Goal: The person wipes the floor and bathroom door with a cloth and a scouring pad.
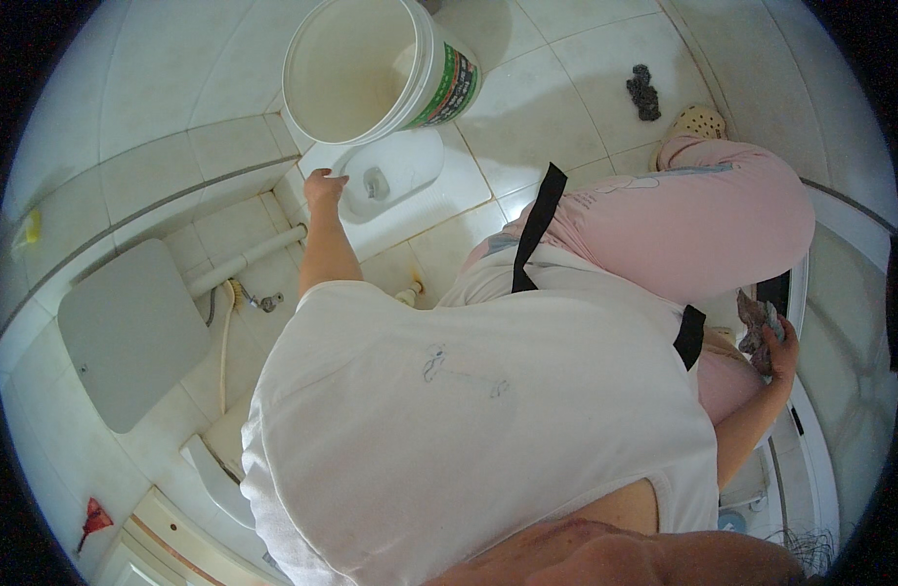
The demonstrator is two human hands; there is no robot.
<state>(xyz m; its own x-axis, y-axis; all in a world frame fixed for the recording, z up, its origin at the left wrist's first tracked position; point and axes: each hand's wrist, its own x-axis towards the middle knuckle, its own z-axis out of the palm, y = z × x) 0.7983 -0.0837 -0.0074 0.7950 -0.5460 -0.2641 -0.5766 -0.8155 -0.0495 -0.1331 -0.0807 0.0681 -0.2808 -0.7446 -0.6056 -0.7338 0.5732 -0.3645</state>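
My left hand (326,188) is stretched out beside the white ceramic squat toilet (464,192), close to its left edge. Its thumb stands apart from the fingers and I see nothing in it; whether it touches the ceramic, I cannot tell. Just beyond it, at the far end of the toilet, is a large white plastic bucket (350,73) with a green and black label, its mouth facing me. Down at my right side, next to my pink-trousered leg, my right hand (782,350) grips a crumpled grey-brown cloth (755,329).
A dark crumpled rag (644,92) lies on the tiled floor (566,110) near my cream clog (700,122). At left are a grey panel (134,337), a white pipe (247,258) and a long-handled brush (225,351). A glossy panel (852,329) rises at right.
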